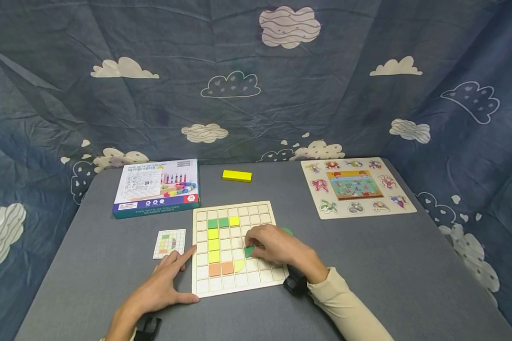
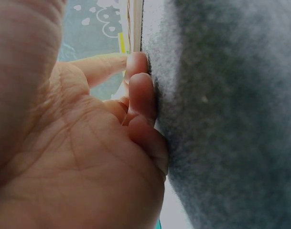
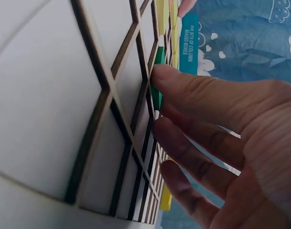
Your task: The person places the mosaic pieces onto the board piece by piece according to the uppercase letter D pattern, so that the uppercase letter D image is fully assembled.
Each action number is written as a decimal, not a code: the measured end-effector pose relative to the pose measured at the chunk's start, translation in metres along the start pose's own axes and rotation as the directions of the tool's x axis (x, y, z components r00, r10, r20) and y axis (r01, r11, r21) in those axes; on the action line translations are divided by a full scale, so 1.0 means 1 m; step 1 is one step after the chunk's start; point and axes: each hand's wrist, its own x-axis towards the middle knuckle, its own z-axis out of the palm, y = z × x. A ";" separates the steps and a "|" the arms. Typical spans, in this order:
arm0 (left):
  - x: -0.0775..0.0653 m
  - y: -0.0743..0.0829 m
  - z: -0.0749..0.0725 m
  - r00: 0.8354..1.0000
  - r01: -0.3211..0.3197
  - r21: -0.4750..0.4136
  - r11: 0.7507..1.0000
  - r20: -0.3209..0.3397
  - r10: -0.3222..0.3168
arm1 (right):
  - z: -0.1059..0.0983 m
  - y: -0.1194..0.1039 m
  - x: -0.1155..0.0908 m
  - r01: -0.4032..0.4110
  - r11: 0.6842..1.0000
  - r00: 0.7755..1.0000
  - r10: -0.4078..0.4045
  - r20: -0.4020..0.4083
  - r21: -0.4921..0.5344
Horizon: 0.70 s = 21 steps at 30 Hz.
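My right hand (image 1: 273, 244) is over the right half of a wooden grid board (image 1: 242, 283), pinching a green tile (image 1: 249, 251) close over the cells. In the right wrist view the thumb lies against that green tile (image 3: 158, 81). My left hand (image 1: 164, 284) rests at the board's left side, index fingertip and thumb tip right at its edge. Set in the grid are two green squares (image 1: 218, 222), several yellow squares (image 1: 213, 245), two orange squares (image 1: 221, 269) and a rounded yellow-green piece (image 1: 239, 265).
A small pattern card (image 1: 169, 243) lies left of the board. Behind are a bead-set box (image 1: 155, 187), a yellow block (image 1: 236, 176) and, at right, a picture puzzle board (image 1: 358, 188). Another green piece (image 1: 288, 231) shows past my right hand.
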 end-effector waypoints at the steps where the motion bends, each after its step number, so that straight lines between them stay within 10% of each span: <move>1: 0.000 0.000 0.000 1.000 -0.002 -0.001 1.000 -0.001 0.002 | -0.001 0.000 0.000 0.002 1.000 1.000 -0.002 -0.001 0.000; 21: 0.000 -0.001 0.000 1.000 -0.014 0.009 1.000 -0.011 0.014 | -0.018 0.017 -0.032 -0.040 0.998 0.999 0.040 -0.012 0.041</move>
